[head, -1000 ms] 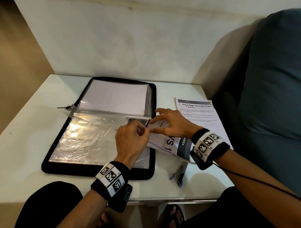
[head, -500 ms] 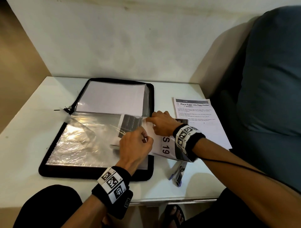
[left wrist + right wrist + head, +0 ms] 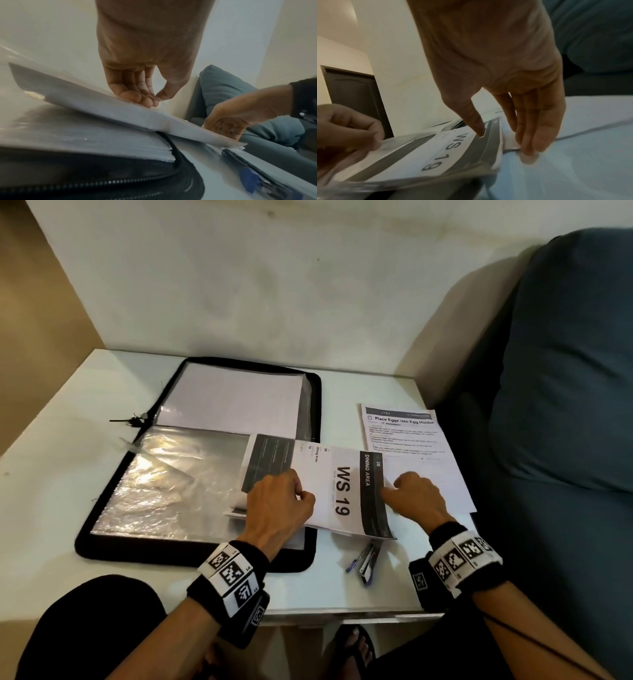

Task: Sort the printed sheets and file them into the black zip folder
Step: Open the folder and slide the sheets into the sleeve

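The black zip folder (image 3: 99, 529) lies open on the white table, its clear sleeve (image 3: 164, 484) facing up. The printed "WS 19 Dining Area" sheets (image 3: 342, 491) (image 3: 436, 152) lie tilted across the folder's right rim, their left part under the sleeve. My left hand (image 3: 279, 501) (image 3: 154, 100) pinches the sleeve's thin plastic edge over the sheets. My right hand (image 3: 414, 494) (image 3: 501, 142) holds their outer right edge, thumb on the dark band and fingers (image 3: 530, 135) down at the edge. A white sheet (image 3: 233, 398) fills the folder's far half.
A printed "Place Eggs into Egg Holder" sheet (image 3: 411, 446) lies on the table (image 3: 51, 474) to the right, partly under my right hand. Two pens (image 3: 364, 559) lie near the front edge. A blue-grey cushion (image 3: 565, 405) crowds the right side; a wall stands behind.
The WS 19 sheets have slid left, partly into the sleeve. My right hand has drawn back from the sleeve mouth to the sheets' outer edge. The left hand keeps its pinch.
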